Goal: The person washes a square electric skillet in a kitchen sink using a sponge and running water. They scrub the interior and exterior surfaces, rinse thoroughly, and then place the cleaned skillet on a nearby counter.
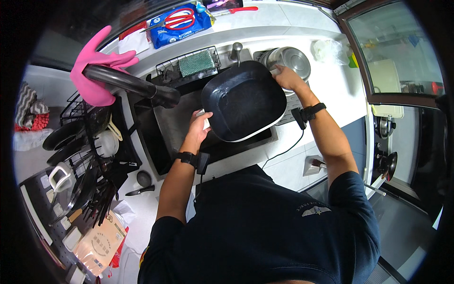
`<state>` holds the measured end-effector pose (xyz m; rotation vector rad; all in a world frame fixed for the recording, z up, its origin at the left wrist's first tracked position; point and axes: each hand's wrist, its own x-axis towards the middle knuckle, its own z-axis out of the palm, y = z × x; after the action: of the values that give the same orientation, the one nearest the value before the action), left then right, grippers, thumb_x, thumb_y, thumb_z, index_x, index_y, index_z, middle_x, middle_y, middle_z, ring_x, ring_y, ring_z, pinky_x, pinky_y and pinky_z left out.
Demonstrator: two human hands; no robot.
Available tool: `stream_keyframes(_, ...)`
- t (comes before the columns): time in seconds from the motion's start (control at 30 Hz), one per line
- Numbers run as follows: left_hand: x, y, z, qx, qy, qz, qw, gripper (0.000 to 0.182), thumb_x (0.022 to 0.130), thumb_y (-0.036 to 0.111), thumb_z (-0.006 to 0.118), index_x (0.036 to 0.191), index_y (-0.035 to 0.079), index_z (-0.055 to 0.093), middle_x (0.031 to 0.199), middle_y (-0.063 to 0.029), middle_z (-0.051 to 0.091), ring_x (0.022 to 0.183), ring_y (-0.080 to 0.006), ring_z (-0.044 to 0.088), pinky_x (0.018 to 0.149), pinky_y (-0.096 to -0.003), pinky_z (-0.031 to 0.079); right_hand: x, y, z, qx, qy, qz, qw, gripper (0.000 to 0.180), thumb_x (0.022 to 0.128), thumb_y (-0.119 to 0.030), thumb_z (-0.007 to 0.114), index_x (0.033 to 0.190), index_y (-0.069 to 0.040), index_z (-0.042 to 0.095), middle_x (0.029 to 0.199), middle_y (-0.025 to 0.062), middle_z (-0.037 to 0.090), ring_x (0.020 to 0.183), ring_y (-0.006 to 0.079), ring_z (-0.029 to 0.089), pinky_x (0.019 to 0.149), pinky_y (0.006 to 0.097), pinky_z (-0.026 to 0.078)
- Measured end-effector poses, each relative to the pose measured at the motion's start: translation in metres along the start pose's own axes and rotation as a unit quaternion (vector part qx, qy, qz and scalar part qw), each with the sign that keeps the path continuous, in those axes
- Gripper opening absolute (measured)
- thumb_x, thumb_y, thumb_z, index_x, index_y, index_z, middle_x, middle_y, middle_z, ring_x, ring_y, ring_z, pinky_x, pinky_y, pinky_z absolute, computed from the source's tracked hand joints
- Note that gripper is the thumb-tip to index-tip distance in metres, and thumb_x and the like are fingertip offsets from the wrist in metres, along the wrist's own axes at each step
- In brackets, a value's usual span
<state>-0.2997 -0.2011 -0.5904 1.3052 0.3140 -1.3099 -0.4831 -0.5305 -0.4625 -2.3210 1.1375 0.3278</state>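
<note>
A dark, rounded-square pan with a white outside [248,103] is held by both hands above the right part of the sink [177,117]. My left hand [199,127] grips its white handle at the lower left. At the upper right, my right hand [286,77] closes on the opposite handle, which the fingers mostly hide. Some water glistens on the pan's dark inside. Just beyond my right hand lie upturned metal pots [296,62] on a draining mat. The black faucet [124,81] reaches over the sink's left side, with a pink rubber glove [95,67] draped on it.
A wire caddy with a green scouring cloth [197,63] stands behind the sink. Scissors [179,19] lie on a blue wipes pack on the ledge, near a red-handled knife [241,10]. A crowded dish rack [88,142] stands left; another knife [140,190] lies near it. An open window [369,71] juts in at right.
</note>
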Motion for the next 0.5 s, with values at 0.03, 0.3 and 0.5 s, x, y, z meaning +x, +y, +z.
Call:
stream_keyframes(0.03,-0.002,0.002,-0.001,0.003,0.012,0.005,1.0,0.056,0.078,0.006,0.074,0.126,0.017,0.046,0.113,-0.0053,0.06,0.106,-0.026,0.059,0.08,-0.0512,0.049,-0.002,-0.001,0.001,0.013,0.002,0.001,1.0,0.063,0.086,-0.028,0.062,0.14,0.004,0.049,0.134,0.0274,0.056,0.128,0.0396,0.052,0.107,0.0377,0.041)
stream_keyframes(0.3,-0.018,0.012,-0.026,0.011,0.075,0.035,0.996,0.05,0.075,-0.001,0.07,0.115,0.017,0.048,0.103,-0.0023,0.059,0.092,-0.0235,0.061,0.07,-0.0462,0.051,-0.013,0.005,0.035,0.393,-0.074,0.078,0.913,0.063,0.096,-0.037,0.051,0.152,-0.011,0.038,0.14,0.0123,0.055,0.118,0.0216,0.056,0.072,0.0364,0.056)
stream_keyframes(0.5,-0.037,0.016,-0.042,0.047,0.13,0.061,0.989,0.046,0.072,-0.002,0.069,0.11,0.015,0.049,0.099,-0.0019,0.058,0.088,-0.0203,0.06,0.064,-0.0402,0.05,0.014,0.03,0.09,0.61,-0.1,0.079,0.782,0.057,0.099,-0.03,0.04,0.148,-0.003,0.041,0.141,0.012,0.054,0.123,0.0227,0.053,0.108,0.0345,0.036)
